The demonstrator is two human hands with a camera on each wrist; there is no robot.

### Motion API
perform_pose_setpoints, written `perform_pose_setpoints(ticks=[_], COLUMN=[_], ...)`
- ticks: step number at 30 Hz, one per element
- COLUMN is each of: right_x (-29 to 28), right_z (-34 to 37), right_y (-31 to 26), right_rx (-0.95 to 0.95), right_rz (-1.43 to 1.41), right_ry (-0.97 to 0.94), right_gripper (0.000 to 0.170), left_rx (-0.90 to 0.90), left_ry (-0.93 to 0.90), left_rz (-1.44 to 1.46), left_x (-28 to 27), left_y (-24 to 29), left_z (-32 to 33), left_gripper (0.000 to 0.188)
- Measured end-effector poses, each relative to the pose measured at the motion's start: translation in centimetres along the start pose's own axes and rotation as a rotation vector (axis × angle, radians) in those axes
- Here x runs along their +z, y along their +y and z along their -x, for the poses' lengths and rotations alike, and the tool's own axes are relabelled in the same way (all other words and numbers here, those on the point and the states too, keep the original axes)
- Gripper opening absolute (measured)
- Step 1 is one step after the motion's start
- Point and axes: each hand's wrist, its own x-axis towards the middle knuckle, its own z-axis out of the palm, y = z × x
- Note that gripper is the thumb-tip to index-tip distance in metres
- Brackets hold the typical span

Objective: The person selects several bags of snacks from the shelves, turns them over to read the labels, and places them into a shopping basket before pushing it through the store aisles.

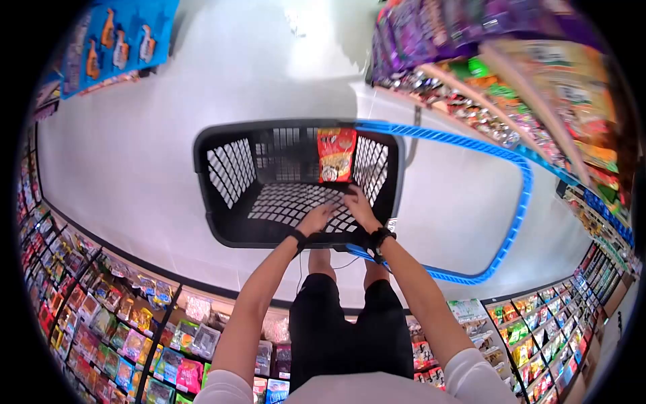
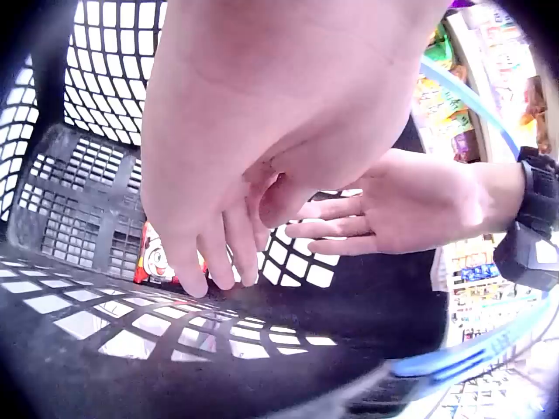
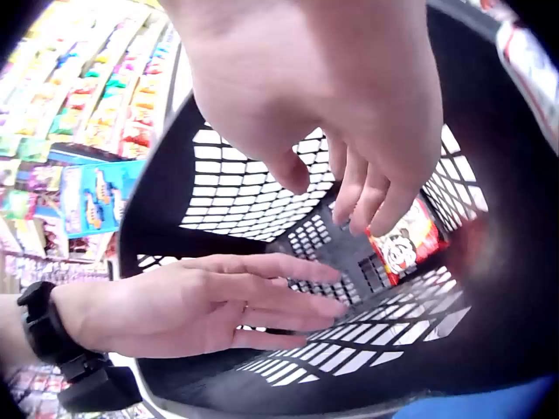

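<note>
A black plastic shopping basket (image 1: 232, 237) with lattice walls stands in front of me. Inside it, a red snack bag (image 1: 336, 153) with a cartoon face leans upright against the far wall, toward the right corner. Both hands are inside the basket, nearer to me than the bag. My left hand (image 1: 316, 219) holds nothing, its fingers nearly straight, as the right wrist view shows. Close beside it, my right hand (image 1: 361, 209) is also bare of any object, fingers loosely bent and pointing down toward the bag. The bag's upper part is hidden behind fingers in both wrist views.
A blue handle (image 1: 518, 215) is swung out to the right of the basket. Shelves of packaged snacks (image 1: 128, 316) run behind me, and a rack of bagged goods (image 1: 498, 81) stands at the front right. A blue display (image 1: 121, 44) is at the far left on the pale floor.
</note>
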Motion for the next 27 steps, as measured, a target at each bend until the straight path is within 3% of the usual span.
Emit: perform_pose_setpoints(ticks=[1,5,7,9,10,11,13,15,18,22,23,24,25,26,27], right_x=[-0.4,-1.4,-1.3,-3.2,-6.2,-9.8,-12.2,-17.3,-25.8,-36.6,-39.2,-42.1,-44.9,-46.1,-47.5], right_z=[2.2,19.7,27.1,25.3,27.1,33.5,41.2,45.2,52.8,60.4,60.4,59.4,57.9,57.7,56.9], right_y=[-2.0,-10.5,-11.9,-10.4,-17.0,-16.4,-22.7,-29.9,-42.2,-58.6,-62.0,-65.4,-68.1,-69.8,-71.6], right_rx=[-0.087,-0.129,-0.095,-0.359,-0.467,-0.513,-0.587,-0.741,-1.057,-1.481,-1.551,-1.647,-1.611,-1.458,-1.307], right_rz=[-0.026,0.248,0.287,-0.043,-0.063,-0.073,-0.159,-0.097,0.039,0.102,0.066,0.101,0.104,0.108,-0.037], right_ry=[-0.068,-0.239,-0.231,-0.287,-0.265,-0.238,-0.236,-0.090,0.170,0.538,0.596,0.634,0.704,0.769,0.616], right_gripper=[0.040,0.049,0.054,0.042,0.041,0.040,0.039,0.038,0.036,0.034,0.039,0.043,0.050,0.059,0.071], left_rx=[0.004,0.320,0.368,-0.012,0.171,0.321,0.089,0.262,0.667,1.282,1.422,1.482,1.472,1.538,1.584], left_ry=[-0.129,-0.184,-0.241,-0.303,-0.297,-0.319,-0.331,-0.279,-0.308,-0.201,-0.051,-0.045,0.036,0.297,0.568], left_rz=[-0.057,-0.324,-0.311,0.132,0.155,0.228,0.167,0.178,0.146,-0.101,-0.208,-0.152,-0.118,-0.258,-0.397], left_x=[-0.9,-4.3,-5.0,-3.6,-5.1,-0.3,-0.4,0.8,2.7,6.3,7.0,7.6,8.1,8.1,8.0], left_y=[-0.5,5.7,7.9,9.8,16.3,17.0,27.2,38.4,56.7,79.4,84.1,88.5,92.7,96.3,99.2], left_z=[1.1,6.6,8.6,12.5,11.3,14.2,18.6,20.5,24.0,29.9,29.5,29.0,27.9,25.9,23.8], left_gripper=[0.030,0.025,0.023,0.020,0.020,0.021,0.024,0.024,0.023,0.025,0.025,0.025,0.026,0.034,0.043])
